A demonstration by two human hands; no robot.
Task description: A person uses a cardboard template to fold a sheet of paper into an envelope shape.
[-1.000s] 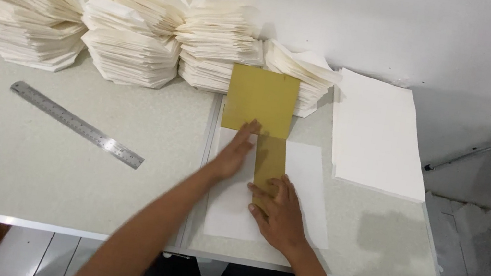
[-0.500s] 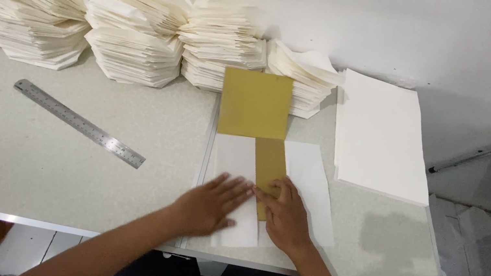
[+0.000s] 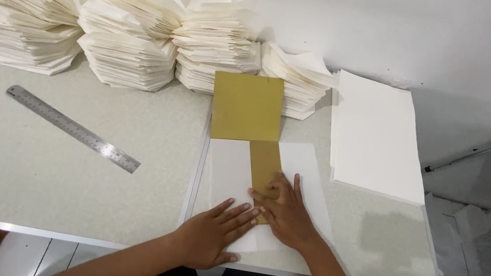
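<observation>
Both hands have slid toward the near edge since a second ago. Left hand (image 3: 214,235) lies flat, fingers slightly spread, on the white sheet (image 3: 228,174), folded over a gold card template (image 3: 248,111) at the middle of the table (image 3: 23,175). Right hand (image 3: 287,213) presses the gold strip, fingers apart. Paper looks light, thin and creasable, probably slippery, so I'd grab it at an edge. No containers, just folded paper stacks (image 3: 123,40) far back, flat sheets (image 3: 377,136) right, steel ruler (image 3: 73,128) left.

- Gold card template (image 3: 248,107): matt, smooth card.
- White sheet (image 3: 308,175): thin matt paper.
- Steel ruler (image 3: 73,128): brushed metal.
- Table (image 3: 23,175): speckled, smooth laminate.
</observation>
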